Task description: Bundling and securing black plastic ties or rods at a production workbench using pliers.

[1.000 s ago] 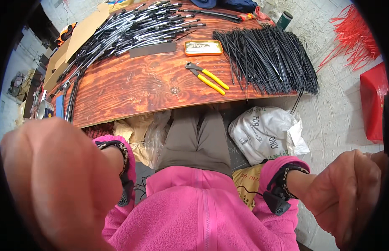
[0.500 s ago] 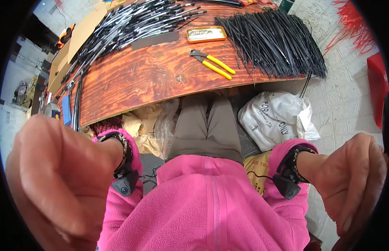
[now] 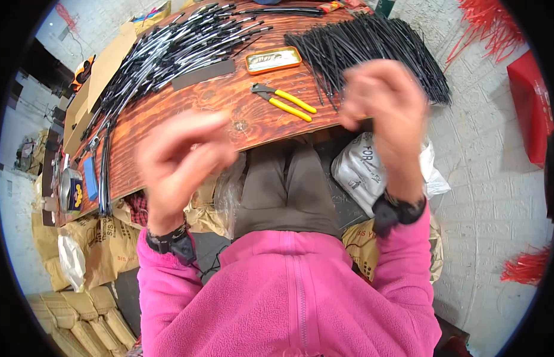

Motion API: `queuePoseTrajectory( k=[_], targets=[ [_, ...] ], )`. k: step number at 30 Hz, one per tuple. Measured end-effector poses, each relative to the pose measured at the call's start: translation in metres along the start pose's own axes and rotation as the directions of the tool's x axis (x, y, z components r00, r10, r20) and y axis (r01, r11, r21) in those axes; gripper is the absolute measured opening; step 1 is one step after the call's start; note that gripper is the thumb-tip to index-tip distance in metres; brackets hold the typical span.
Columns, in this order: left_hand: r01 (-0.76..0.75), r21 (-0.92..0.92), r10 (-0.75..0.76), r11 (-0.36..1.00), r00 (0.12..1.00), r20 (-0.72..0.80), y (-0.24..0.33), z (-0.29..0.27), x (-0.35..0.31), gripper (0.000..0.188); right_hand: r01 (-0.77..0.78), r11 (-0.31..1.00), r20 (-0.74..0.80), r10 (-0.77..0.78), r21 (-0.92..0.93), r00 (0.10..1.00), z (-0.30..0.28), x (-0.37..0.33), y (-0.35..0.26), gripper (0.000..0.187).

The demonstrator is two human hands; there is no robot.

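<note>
My left hand is raised above the near left edge of the wooden table, fingers curled and smeared by motion. My right hand, blurred too, hovers at the table's near right edge, in front of a wide pile of thin black strips. I see nothing plainly held in either hand. Between them on the table lie end-cutting pliers with yellow handles, jaws to the left. Behind the pliers sits a shallow orange-rimmed tin with small metallic bits inside.
A heap of black and silver rods covers the table's far left, beside an open cardboard box. A dark flat bar lies before it. Under the table is a white sack. A red container stands at right.
Both hands have moved inward and forward, from low at the sides to over the table's near edge. The view has shifted slightly; the pliers and tin stay in place on the table.
</note>
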State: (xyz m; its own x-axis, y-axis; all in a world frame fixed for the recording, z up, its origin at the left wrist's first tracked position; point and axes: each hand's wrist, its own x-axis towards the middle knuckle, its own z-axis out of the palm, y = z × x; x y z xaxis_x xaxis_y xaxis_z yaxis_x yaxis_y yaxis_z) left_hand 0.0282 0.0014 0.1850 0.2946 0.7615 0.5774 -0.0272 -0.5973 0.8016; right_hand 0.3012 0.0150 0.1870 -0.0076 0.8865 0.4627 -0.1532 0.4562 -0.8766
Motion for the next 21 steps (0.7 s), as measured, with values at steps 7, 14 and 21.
queuePoseTrajectory(
  k=[7, 14, 21],
  targets=[
    [0.546, 0.081, -0.543, 0.834, 0.783, 0.305, -0.097, 0.009, -0.026, 0.028, 0.12, 0.179, 0.122, 0.001, -0.976, 0.992, -0.019, 0.048, 0.139, 0.027],
    [0.66, 0.001, -0.61, 0.751, 0.694, 0.383, -0.119, 0.017, -0.041, 0.028, 0.041, -0.288, 0.065, -0.075, -0.957, 0.995, -0.049, 0.099, 0.214, 0.03],
    [0.692, -0.089, -0.63, 0.716, 0.696, 0.346, -0.128, -0.001, -0.048, 0.029, -0.186, 0.016, -0.171, 0.326, -0.982, 0.93, -0.05, 0.13, 0.171, 0.036]
  ],
)
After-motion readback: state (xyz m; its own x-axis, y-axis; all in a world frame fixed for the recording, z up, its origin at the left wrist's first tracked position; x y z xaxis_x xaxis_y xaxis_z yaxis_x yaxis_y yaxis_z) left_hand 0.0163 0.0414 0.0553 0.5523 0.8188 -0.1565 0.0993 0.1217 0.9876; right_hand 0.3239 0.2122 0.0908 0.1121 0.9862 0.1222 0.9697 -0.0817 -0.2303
